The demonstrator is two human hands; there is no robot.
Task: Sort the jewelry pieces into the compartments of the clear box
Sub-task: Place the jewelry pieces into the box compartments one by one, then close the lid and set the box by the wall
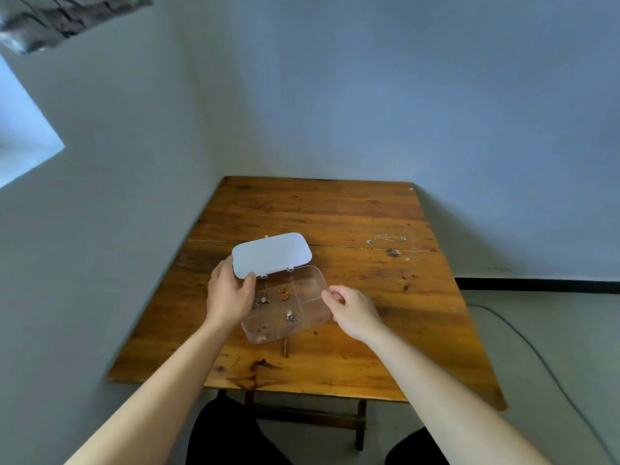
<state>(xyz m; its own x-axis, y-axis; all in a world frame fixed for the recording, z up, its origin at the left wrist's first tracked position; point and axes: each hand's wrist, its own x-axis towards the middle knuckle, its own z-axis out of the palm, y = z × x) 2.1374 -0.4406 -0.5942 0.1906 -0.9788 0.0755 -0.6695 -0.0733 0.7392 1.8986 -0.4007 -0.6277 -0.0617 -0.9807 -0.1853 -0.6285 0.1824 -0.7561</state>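
A clear box [310, 283] with several compartments lies on the wooden table [335, 209], its white lid [271, 253] swung back on the far side. My left hand [229, 292] grips the lid's near left corner. My right hand [352, 308] pinches the box's right rim. Inside the box lie a red and gold piece [284, 293], a dark silvery piece [260, 301], a grey cluster [292, 317] and a small brown piece [263, 327]. A thin silver chain [385, 238] lies loose on the table at the far right, well away from both hands.
A small dark piece [393, 252] rests just in front of the chain. The table stands in a corner, with walls to the left and behind. A cable [523, 344] runs over the floor at the right. My knees show under the table's near edge.
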